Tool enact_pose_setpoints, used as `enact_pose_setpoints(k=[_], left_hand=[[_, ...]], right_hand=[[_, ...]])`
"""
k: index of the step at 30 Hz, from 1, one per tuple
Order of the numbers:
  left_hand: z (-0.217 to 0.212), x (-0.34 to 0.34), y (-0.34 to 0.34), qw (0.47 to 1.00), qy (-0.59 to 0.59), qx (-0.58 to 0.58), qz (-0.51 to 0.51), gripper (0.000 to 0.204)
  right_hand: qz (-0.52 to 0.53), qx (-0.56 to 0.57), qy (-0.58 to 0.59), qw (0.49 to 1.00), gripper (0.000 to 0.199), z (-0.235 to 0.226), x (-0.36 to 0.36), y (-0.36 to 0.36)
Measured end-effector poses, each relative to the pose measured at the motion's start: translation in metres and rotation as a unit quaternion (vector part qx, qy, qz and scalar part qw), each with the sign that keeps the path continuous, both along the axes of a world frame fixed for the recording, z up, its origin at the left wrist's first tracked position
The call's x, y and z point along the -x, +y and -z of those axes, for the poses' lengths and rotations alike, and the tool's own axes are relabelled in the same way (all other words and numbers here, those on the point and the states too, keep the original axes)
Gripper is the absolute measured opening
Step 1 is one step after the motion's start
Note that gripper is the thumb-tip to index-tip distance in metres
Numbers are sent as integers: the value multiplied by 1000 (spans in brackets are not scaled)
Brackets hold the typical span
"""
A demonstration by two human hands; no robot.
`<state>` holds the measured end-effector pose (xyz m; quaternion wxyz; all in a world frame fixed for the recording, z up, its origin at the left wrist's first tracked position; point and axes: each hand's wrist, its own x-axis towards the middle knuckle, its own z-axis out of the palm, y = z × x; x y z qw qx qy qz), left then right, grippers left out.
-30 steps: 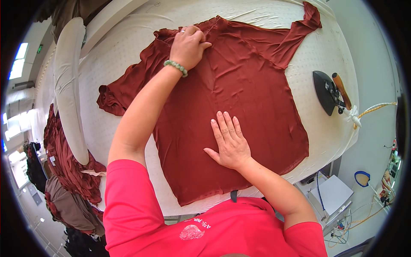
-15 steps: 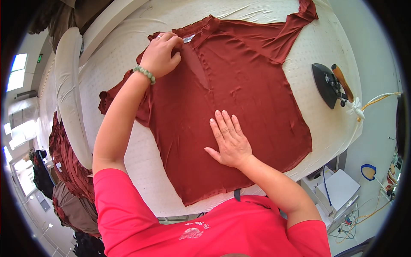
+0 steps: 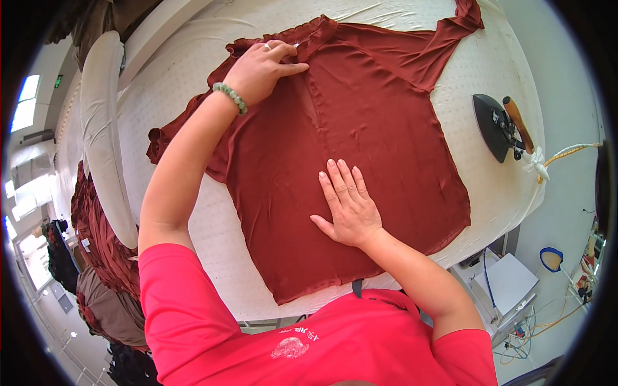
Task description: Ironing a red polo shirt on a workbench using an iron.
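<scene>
A dark rust-red blouse [image 3: 386, 148] lies spread over the pale padded pressing table, its gathered collar at the far end and its hem toward me. My left hand [image 3: 267, 67] reaches to the neckline, thumb and forefinger closed at the left edge of the front opening [image 3: 310, 103]. The hand covers the exact spot it grips. Lower down, my right hand [image 3: 349, 209] rests palm down on the blouse front, fingers stretched out. A sleeve [image 3: 458, 32] trails to the far right, twisted; the other one [image 3: 168, 132] is partly behind my left arm.
An iron [image 3: 499, 128] with a wooden handle lies at the table's right, its hose [image 3: 573, 151] running off rightward. A long white padded arm [image 3: 102, 128] stands along the left. Bunched red garments [image 3: 103, 235] hang beside it. Below right are a white panel [image 3: 508, 283] and loose cables.
My left hand has moved right along the neckline with the edge of the blouse, and the front opening is narrower. My right hand remains flat in nearly the same place.
</scene>
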<state>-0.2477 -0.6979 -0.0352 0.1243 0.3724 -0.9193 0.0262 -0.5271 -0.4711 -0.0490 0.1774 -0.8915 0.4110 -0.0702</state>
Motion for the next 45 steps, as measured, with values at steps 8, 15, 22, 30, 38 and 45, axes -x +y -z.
enact_pose_setpoints(k=[8,15,22,30,38,45], left_hand=[[7,-8,-7,999,22,-46,-16,45],[7,17,11,992,-73,32,-98,36],[22,68,86,965,-41,75,-247,48],[19,169,259,961,109,-116,-227,74],[-2,243,383,961,76,-233,-130,75],[9,286,357,950,87,-140,-265,72]], right_hand=[[3,3,0,1000,90,0,1,1],[10,4,-23,1000,89,-1,2,2],[1,34,-43,998,84,-7,17,22],[-130,-67,-94,985,60,-30,142,141],[355,18,-98,929,29,-42,298,81],[368,-220,-3,903,20,-32,334,10]])
